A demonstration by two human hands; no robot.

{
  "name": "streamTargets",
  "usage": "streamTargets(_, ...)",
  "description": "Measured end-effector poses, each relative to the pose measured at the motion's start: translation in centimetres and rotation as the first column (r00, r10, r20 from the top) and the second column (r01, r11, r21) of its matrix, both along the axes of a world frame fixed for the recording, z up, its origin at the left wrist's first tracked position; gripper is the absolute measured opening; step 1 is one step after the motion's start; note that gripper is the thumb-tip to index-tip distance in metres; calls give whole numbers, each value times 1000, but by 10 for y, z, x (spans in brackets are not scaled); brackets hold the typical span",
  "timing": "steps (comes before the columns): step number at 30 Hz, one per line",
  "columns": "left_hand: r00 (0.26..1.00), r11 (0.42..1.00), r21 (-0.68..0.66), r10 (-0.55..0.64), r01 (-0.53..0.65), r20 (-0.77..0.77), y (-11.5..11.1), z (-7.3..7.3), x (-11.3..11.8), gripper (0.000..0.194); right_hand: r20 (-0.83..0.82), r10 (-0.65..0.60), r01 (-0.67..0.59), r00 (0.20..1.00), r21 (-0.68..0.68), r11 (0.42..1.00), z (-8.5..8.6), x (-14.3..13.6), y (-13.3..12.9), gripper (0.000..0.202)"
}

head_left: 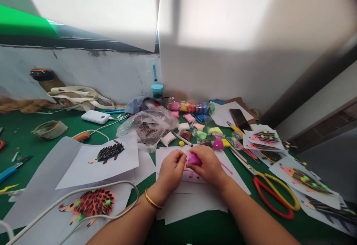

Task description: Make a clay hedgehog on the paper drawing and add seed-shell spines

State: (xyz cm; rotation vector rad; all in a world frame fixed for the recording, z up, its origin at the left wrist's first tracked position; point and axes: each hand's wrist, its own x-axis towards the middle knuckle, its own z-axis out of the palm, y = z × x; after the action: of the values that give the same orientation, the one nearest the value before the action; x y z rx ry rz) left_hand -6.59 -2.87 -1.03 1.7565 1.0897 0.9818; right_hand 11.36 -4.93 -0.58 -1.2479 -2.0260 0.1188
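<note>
In the head view, a small clear plastic packet of soft-looking purple material (194, 158) is held above a stack of white paper sheets (192, 207). Its body is gripped between the thumb and fingers of the right hand (209, 163); the fingertips of the left hand (170, 168) are pinched together at its left end, though whether film or filling is caught there cannot be told. If too sharp a pull is given, the film could be torn and the filling dropped onto the stack, where small pink shapes (191, 174), partly hidden, could be squashed by a lowered wrist. A thin magenta strip (226, 167) on the right of the stack could be flattened by the right forearm. Left of the stack, a looped white cable (131, 183) is laid across a coral hedgehog picture studded with dark seeds (96, 204); if it is snagged by the left forearm, seeds could be dislodged. Just beyond the stack, a small yellow ball (181, 143) could be set rolling by a nudge.
</note>
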Motion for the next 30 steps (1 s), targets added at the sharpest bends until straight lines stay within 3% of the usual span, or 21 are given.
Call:
streamTargets(3,995,996,73,-41,47,-87,2,3,0,26,5,42,-42,999,0,999,-5,0,1,45)
streamTargets(6,990,992,57,-104,109,-95,2,4,0,33,11,73,-73,997,6,997,-8,-2,0,39)
streamTargets(11,992,994,85,-52,63,-118,1,8,-2,31,5,27,-27,1000,-24,999,3,-5,-6,17)
streamTargets(17,994,992,88,-84,90,-75,-3,7,-1,23,56,1,-1,998,12,1000,8,-6,-8,24)
streamTargets(21,997,996,41,-76,77,-28,-4,7,0,23,112,-19,19,994,-4,1000,0,-7,-4,17)
streamTargets(26,998,999,-35,-16,18,57,-2,6,1,24,150,-73,63,986,73,995,-9,-12,-3,29)
streamTargets(30,976,985,-173,26,11,215,0,4,5,18,136,-52,37,989,110,993,-10,-16,-5,33)
